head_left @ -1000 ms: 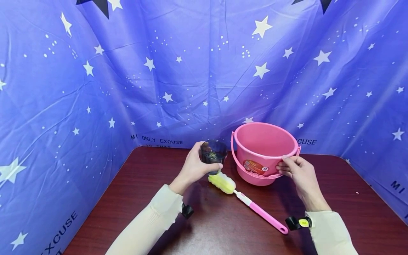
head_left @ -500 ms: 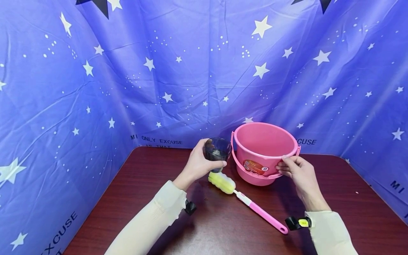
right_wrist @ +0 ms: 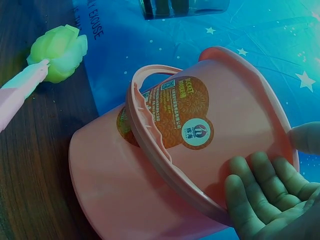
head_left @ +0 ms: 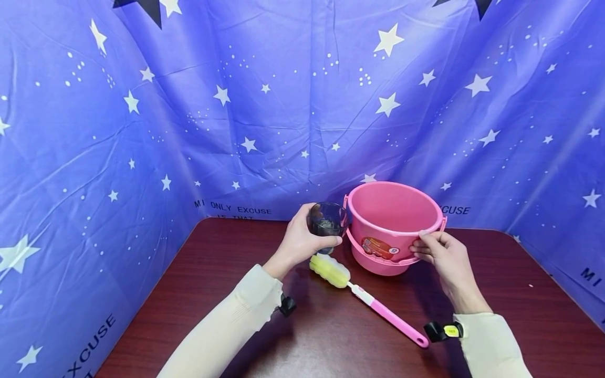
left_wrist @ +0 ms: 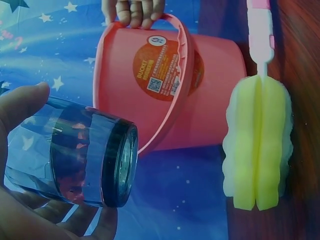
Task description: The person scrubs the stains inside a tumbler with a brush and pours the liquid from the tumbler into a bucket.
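Note:
In the head view, a dark clear glass (head_left: 327, 219) is gripped by my left hand (head_left: 301, 239), held up just left of the pink bucket (head_left: 394, 207). The left wrist view shows fingers and thumb around the glass (left_wrist: 75, 150). My right hand (head_left: 444, 262) pinches the bucket's rim at its right front, thumb on the rim and fingers against the outer wall, as the right wrist view also shows on the bucket (right_wrist: 130, 185). The bucket stands upright, its handle hanging down in front.
A brush with a yellow and white sponge head (head_left: 330, 270) and pink handle (head_left: 397, 319) lies on the dark red table (head_left: 198, 283), in front of the bucket. Blue star-printed cloth (head_left: 264, 115) stands behind and at both sides.
My left hand has moved right and slightly up with the glass, bringing it up to the bucket's left edge in the head view. The right hand, bucket and brush have stayed put.

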Action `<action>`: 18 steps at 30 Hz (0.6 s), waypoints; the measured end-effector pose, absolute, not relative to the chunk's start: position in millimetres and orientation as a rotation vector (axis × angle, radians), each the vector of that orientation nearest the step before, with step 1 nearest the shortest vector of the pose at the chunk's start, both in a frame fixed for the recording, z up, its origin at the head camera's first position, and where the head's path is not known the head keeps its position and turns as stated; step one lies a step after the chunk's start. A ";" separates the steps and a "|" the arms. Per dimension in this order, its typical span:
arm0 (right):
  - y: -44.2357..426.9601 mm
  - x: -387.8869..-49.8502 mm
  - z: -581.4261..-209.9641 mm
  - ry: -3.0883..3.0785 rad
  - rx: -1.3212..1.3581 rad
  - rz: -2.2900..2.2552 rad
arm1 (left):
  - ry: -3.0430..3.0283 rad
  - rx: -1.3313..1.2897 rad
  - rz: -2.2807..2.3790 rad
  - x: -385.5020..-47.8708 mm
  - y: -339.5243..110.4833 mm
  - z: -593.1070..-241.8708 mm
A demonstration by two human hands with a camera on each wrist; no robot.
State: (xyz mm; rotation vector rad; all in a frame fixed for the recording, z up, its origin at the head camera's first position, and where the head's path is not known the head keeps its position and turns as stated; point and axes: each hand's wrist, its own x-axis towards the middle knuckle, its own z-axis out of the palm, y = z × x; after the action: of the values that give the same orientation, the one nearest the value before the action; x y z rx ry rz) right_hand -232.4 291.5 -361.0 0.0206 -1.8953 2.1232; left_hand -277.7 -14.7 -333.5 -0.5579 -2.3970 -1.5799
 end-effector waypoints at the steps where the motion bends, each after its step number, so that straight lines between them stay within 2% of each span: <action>1: 291.6 -232.5 -360.7 -1.897 0.019 2.123 | -2.396 -0.560 -1.578 -277.8 -13.8 -332.9; 18: 290.8 -232.5 -360.4 -1.867 0.064 2.139 | -2.427 -0.538 -1.567 -282.3 -3.1 -324.5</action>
State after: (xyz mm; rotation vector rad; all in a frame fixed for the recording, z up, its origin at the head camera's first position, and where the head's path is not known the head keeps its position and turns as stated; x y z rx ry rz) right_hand -232.5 290.8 -360.4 0.0639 -1.8671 2.1393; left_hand -282.3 -3.1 -324.5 -0.5382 -2.4267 -1.5672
